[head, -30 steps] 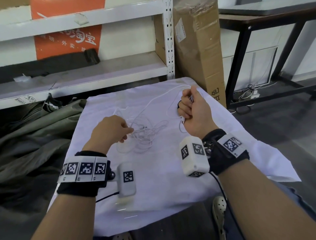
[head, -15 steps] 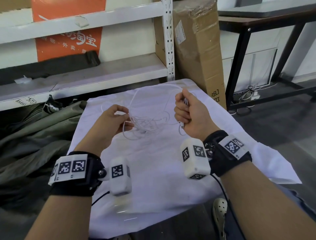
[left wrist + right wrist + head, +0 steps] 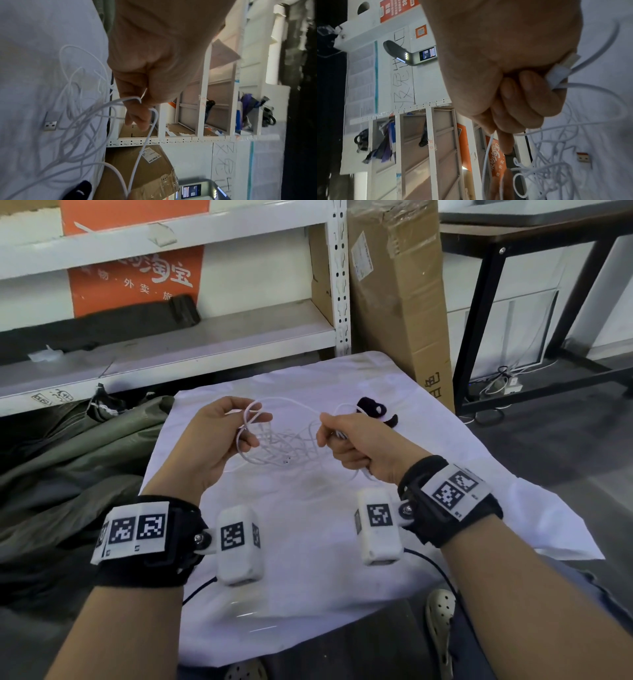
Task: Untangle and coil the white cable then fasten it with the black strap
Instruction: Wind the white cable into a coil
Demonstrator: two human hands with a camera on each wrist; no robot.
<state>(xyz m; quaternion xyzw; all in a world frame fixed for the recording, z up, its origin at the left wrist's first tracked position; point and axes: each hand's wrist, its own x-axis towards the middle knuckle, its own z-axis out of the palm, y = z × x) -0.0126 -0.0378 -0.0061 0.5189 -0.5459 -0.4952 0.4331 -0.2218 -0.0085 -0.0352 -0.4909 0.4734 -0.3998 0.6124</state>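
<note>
A thin white cable [image 3: 284, 445] hangs in a loose tangle between my two hands above the white cloth [image 3: 308, 559]. My left hand [image 3: 236, 429] pinches a loop of it between thumb and fingers; the same pinch shows in the left wrist view, where the cable [image 3: 96, 112] bends over my fingers. My right hand [image 3: 346, 440] is fisted around the cable and one white connector [image 3: 559, 71]. The cable's USB plug [image 3: 50, 121] dangles free in the tangle. The black strap [image 3: 375, 412] lies on the cloth just beyond my right hand.
A white metal shelf [image 3: 171, 344] stands behind the cloth-covered table. A tall cardboard box [image 3: 397, 296] leans at the back right, beside a black table frame [image 3: 479, 313]. Grey-green fabric [image 3: 68, 460] is piled to the left.
Both hands have lifted the cable tangle off the cloth and drawn apart slightly. The left hand turned palm-up with a loop pinched. The black strap has come into view behind the right hand.
</note>
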